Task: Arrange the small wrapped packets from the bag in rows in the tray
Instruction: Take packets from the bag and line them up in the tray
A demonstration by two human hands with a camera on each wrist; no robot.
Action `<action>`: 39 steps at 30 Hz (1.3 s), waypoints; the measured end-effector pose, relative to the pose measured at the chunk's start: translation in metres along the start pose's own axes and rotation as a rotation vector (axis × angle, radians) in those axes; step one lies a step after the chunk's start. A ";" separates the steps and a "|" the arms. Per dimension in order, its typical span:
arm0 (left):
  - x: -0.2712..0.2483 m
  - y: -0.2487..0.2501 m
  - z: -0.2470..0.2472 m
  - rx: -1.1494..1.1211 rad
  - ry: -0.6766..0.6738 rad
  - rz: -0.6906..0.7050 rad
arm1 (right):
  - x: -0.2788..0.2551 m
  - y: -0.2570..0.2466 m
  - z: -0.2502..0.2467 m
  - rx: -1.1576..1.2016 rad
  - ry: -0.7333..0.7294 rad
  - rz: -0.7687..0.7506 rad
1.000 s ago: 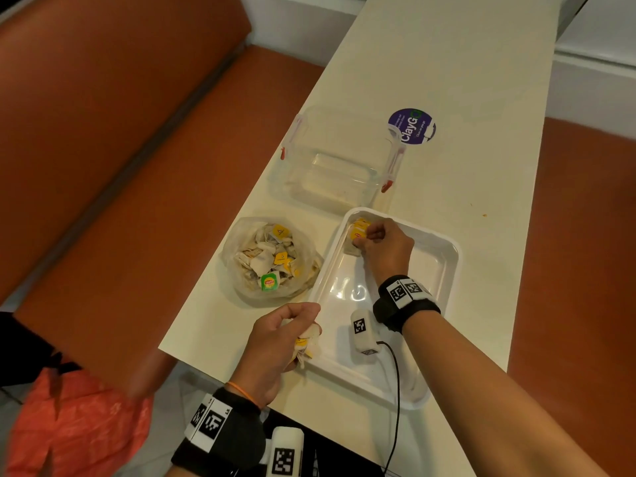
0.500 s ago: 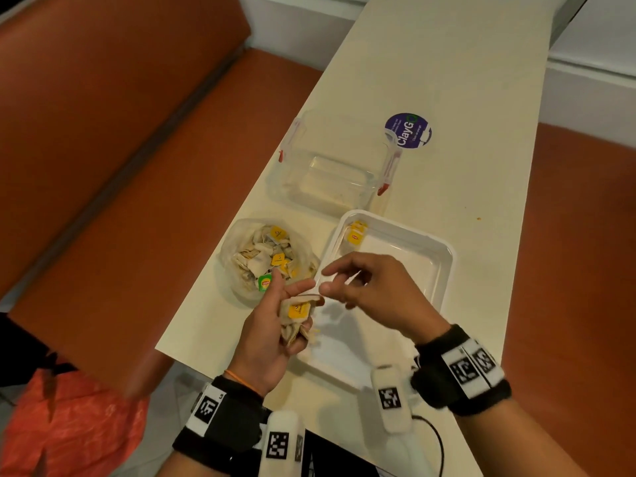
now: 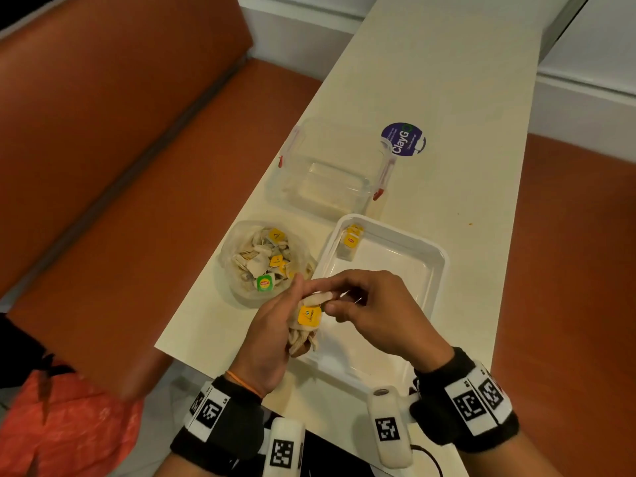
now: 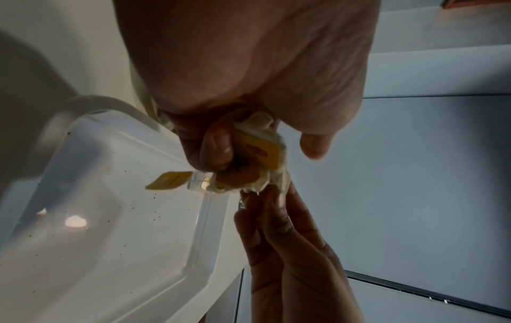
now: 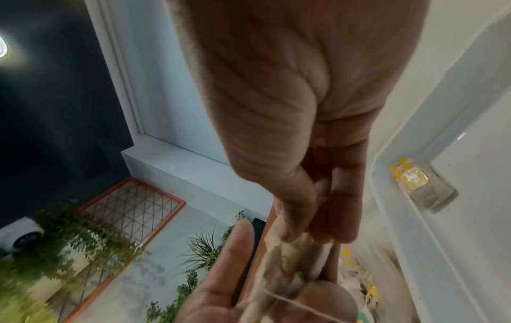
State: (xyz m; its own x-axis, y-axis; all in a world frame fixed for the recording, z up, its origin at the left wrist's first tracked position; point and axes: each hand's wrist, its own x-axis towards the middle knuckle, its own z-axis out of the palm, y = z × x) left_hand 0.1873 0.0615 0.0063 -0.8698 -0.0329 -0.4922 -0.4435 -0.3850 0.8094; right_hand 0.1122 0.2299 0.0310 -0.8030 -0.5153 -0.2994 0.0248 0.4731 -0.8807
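Left hand [image 3: 266,333] fingers curled round bunch of beige yellow-tagged paper packets [image 3: 304,327]; right hand [image 3: 373,313] fingertips pinch bunch's top packet, above white plastic tray [image 3: 435,270]; clear plastic bag [image 3: 265,259] just beyond left fingers.

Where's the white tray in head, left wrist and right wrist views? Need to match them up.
Head: white tray sits right of centre, behind both hands, with packets in its far-left corner.
Left wrist: it fills the lower left, below the left hand.
Right wrist: its rim and wall run down the right edge.
Shared landmark: the yellow-labelled packets in the tray corner, seen in head and right wrist views.
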 end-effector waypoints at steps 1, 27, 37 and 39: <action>-0.002 0.001 0.000 -0.001 0.003 -0.002 | 0.002 0.002 0.001 -0.024 0.032 0.005; -0.039 0.006 -0.016 0.251 0.068 -0.080 | -0.012 -0.016 0.008 0.273 0.154 -0.011; -0.047 0.009 -0.034 0.561 -0.078 -0.075 | -0.016 -0.009 -0.007 0.094 0.133 0.031; -0.050 0.012 -0.037 0.587 -0.119 -0.095 | -0.016 -0.007 -0.005 0.116 0.116 0.056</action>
State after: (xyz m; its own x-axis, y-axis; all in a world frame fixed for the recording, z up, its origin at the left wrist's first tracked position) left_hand 0.2330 0.0240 0.0287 -0.8240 0.0934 -0.5588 -0.5355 0.1935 0.8221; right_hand 0.1219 0.2387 0.0437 -0.8615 -0.4015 -0.3108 0.1345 0.4098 -0.9022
